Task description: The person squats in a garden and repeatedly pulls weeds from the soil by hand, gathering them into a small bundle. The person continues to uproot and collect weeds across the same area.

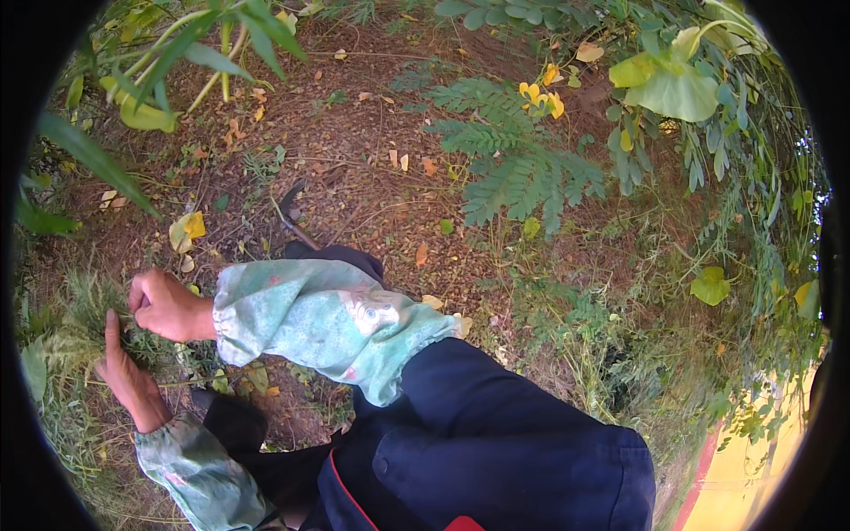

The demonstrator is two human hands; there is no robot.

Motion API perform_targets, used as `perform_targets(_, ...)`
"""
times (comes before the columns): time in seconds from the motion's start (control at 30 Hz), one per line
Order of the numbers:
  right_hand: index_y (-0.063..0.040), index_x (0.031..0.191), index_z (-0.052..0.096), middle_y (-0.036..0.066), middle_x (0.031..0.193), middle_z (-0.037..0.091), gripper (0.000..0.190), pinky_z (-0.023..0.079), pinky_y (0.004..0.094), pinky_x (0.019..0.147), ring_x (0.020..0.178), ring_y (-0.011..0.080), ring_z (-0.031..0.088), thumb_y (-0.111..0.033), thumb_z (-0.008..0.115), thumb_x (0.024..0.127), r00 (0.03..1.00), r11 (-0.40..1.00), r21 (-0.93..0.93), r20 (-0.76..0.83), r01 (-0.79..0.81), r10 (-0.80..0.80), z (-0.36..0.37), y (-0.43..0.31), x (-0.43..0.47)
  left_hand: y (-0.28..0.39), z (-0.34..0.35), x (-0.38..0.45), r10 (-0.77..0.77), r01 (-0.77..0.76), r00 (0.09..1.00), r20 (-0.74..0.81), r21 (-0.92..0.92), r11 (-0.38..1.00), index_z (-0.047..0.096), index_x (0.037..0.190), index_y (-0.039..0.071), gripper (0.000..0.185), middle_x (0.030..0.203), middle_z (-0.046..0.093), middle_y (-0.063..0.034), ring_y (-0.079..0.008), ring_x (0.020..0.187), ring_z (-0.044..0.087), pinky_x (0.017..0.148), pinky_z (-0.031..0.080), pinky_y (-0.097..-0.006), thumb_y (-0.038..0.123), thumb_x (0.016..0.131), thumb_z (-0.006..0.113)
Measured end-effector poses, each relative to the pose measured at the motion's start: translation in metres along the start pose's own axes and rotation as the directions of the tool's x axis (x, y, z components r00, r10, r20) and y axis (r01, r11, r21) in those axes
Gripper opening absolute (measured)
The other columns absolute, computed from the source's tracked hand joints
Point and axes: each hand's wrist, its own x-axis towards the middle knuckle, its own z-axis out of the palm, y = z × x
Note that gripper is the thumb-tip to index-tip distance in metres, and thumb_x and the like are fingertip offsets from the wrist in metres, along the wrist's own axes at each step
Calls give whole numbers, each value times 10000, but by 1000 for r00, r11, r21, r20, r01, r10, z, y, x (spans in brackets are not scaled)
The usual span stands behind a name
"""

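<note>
At the left of the head view, my right hand [169,306] is curled into a fist against a clump of feathery green weeds [83,318]. Whether stems lie inside the fist is hidden. Just below it, my left hand [126,381] has one digit raised, its tip close to the right hand. Its other fingers are turned away among the weeds, so its hold is not visible. A thin stem [192,382] runs beside the left wrist. Both forearms wear pale green patterned sleeve covers [312,315]. A sickle [289,211] lies on the ground beyond my right forearm, by a dark shoe.
Leaf litter [372,166] covers the soil ahead. A low plant with feathery compound leaves [524,146] grows right of centre. Leafy branches [219,40] hang close at upper left, and dense foliage [704,133] at right. A yellow wall [750,458] stands at lower right.
</note>
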Motion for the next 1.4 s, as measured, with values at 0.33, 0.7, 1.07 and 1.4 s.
perform_targets(0.33, -13, 888, 576, 77, 817, 586, 100, 408, 315, 414, 547, 152, 533, -105, 573, 928, 871, 593, 661, 209, -460, 444, -1, 1, 2, 25, 32, -30, -40, 35, 998, -47, -101, 994, 700, 1162, -64, 295, 1062, 724, -109, -146, 822, 653, 753, 528, -293, 173, 996, 643)
perform_targets(0.7, -8, 937, 598, 72, 849, 614, 97, 416, 301, 459, 600, 135, 543, -104, 594, 954, 854, 649, 555, 313, -520, 416, -3, -25, 5, 39, 26, -33, -104, 97, 995, 10, -443, 891, 593, 1154, -1, 269, 1005, 643, -85, -180, 766, 625, 654, 527, -318, 244, 1049, 561)
perform_targets(1.07, 43, 727, 611, 108, 715, 658, 124, 473, 334, 585, 613, 163, 607, 15, 595, 847, 973, 934, 279, 122, -224, 197, 11, 5, 9, 39, 43, -45, -17, 3, 998, -58, -235, 972, 573, 911, 61, 235, 832, 510, 2, -110, 756, 444, 744, 367, -266, 255, 1036, 619)
perform_targets(1.4, -44, 878, 548, 29, 739, 525, 148, 426, 272, 427, 531, 115, 478, -126, 632, 968, 954, 791, 609, -203, -55, 222, -55, -21, 51, 53, 34, -46, -142, 204, 979, 147, -717, 667, 478, 915, 76, 267, 799, 394, 7, -112, 746, 362, 713, 347, -283, 281, 1065, 560)
